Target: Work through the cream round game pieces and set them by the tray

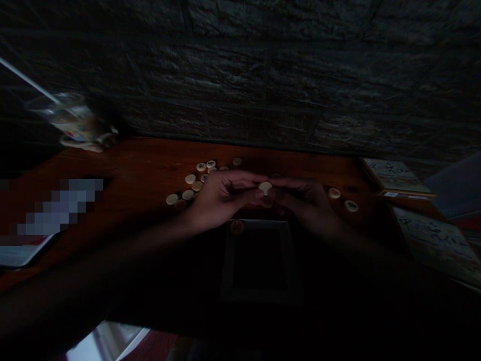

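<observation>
My left hand (pixel 218 198) and my right hand (pixel 306 198) meet over the far side of an open box (pixel 227 265). Between their thumbs and fingers they grip a pale round Chinese chess piece (pixel 265 188); darkness hides whether more pieces are stacked under it. One piece with a red character (pixel 237 227) lies in the box's far left corner. Left of my left hand several loose pieces (pixel 188 195) are scattered, some face up with dark characters. Beyond my right hand lie a red-marked piece (pixel 334 193) and a dark-marked piece (pixel 351 206).
A wooden table (pixel 124 185) runs up to a dark stone wall (pixel 233 75). At the back left stands a plastic cup (pixel 77 120) with a straw. Two flat printed boxes (pixel 398 175) lie on the right. A partly pixelated flat device (pixel 30 253) is at the left edge.
</observation>
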A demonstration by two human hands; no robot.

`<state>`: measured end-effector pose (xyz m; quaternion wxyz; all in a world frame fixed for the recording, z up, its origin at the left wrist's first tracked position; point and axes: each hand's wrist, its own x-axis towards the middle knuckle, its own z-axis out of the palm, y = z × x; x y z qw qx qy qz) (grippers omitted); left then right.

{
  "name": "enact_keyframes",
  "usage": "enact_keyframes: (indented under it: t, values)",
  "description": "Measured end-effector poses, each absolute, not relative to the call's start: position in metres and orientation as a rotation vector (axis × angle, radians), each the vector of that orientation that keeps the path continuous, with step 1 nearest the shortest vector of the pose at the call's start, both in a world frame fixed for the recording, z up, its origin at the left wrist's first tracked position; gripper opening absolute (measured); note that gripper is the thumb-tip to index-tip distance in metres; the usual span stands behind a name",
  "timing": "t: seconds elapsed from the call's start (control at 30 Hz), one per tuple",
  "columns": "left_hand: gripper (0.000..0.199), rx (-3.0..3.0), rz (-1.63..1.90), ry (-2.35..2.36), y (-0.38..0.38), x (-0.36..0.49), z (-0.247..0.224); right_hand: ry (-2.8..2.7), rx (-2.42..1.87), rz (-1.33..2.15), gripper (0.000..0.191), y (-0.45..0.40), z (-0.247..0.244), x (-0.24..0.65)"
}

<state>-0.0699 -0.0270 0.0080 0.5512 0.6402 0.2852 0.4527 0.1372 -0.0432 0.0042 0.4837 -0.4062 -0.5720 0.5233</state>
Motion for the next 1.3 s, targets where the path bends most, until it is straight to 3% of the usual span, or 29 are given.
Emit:
enact_keyframes:
  t: [1.3]
  values:
    - [0.032,1.533,1.068,0.689,-0.0267,-0.0714,0.0073,-1.426,-1.040,1.252,0.026,-0.0413,0.0009,0.1388]
